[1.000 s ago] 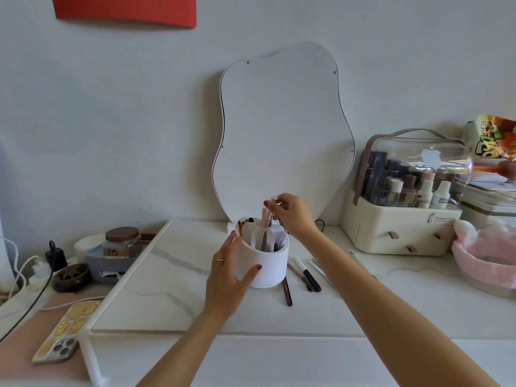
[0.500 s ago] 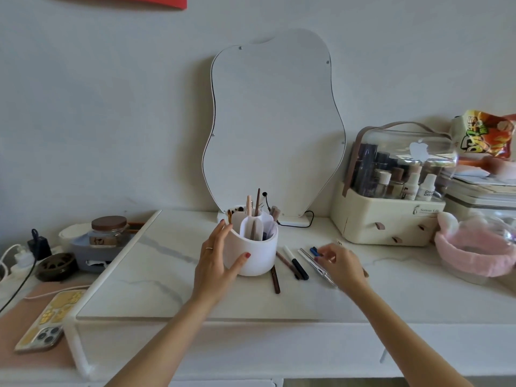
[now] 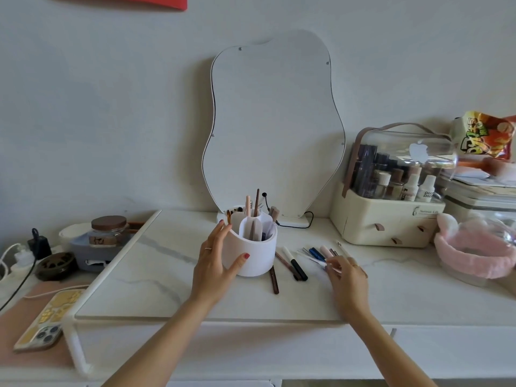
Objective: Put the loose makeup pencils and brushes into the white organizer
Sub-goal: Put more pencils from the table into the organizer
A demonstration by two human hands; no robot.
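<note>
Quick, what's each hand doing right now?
Left hand: holds the white organizer, fingers and thumb round its side.
Right hand: fingertips on the loose pencils; a grip cannot be told.

pencils (image 3: 315, 253) partly under right hand (image 3: 347, 278)

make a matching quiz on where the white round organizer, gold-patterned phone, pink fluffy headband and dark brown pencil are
1 white round plastic organizer
2 gold-patterned phone
3 pink fluffy headband
4 dark brown pencil

a far right
b lower left, on pink mat
c gripped by left hand
d flat on marble tabletop, beside organizer

Pairs: 1c, 2b, 3a, 4d
</note>
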